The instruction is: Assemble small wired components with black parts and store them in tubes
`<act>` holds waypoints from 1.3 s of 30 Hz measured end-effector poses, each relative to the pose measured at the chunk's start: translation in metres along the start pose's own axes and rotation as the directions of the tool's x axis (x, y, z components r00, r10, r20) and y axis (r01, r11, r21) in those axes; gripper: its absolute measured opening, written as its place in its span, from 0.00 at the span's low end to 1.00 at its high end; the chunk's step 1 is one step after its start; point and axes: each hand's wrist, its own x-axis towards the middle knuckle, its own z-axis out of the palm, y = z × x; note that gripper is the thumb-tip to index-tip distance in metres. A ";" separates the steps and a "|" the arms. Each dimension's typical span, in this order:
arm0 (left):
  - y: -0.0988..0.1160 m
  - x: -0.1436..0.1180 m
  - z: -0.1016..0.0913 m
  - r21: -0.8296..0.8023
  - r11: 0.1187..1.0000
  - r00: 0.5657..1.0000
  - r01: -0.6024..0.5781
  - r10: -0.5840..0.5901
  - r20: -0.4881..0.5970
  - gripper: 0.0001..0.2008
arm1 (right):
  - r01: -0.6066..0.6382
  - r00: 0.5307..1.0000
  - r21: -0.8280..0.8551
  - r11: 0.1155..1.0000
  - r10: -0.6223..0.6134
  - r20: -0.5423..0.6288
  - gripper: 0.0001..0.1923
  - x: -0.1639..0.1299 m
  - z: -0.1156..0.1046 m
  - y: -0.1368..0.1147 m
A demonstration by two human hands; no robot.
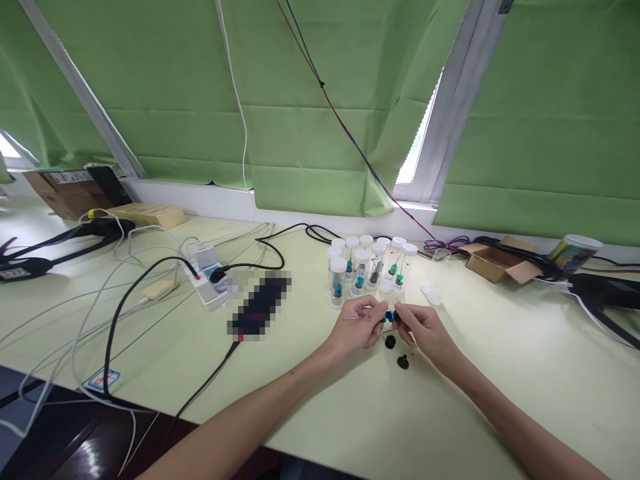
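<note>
Both hands meet over the table, fingers pinched on a small blue-and-black part (391,317). My left hand (356,325) is closed on its left side, and a thin metal rod (356,318) with a red mark juts out leftward from the fingers. Gripping the part's black end is my right hand (425,331), also closed. The part's exact kind is too small to make out. Just below the fingers lie a round black piece (391,341) and a flatter black disc-like piece (403,362). Behind the hands stand several clear tubes (338,283) with white lids, holding blue or green pieces with thin stems.
Loose white lids (431,293) lie right of the tubes. A power strip (207,280), a blurred dark device (260,305) and tangled cables are on the left. An open cardboard box (493,261) and a can (575,253) stand at the back right.
</note>
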 end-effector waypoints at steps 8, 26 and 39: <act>-0.003 0.001 0.000 -0.062 0.998 0.998 -0.022 0.018 -0.064 0.21 | 0.032 0.999 0.009 0.999 -0.032 -0.010 0.20 -0.002 0.000 -0.002; -0.003 0.000 0.001 -0.081 0.996 0.996 -0.036 0.029 -0.081 0.22 | 0.029 0.999 0.042 0.999 -0.030 0.029 0.18 -0.002 -0.001 -0.002; -0.004 0.000 0.001 -0.075 0.997 0.998 -0.032 0.027 -0.063 0.21 | 0.018 1.000 0.037 0.999 -0.019 0.022 0.23 -0.002 -0.001 0.000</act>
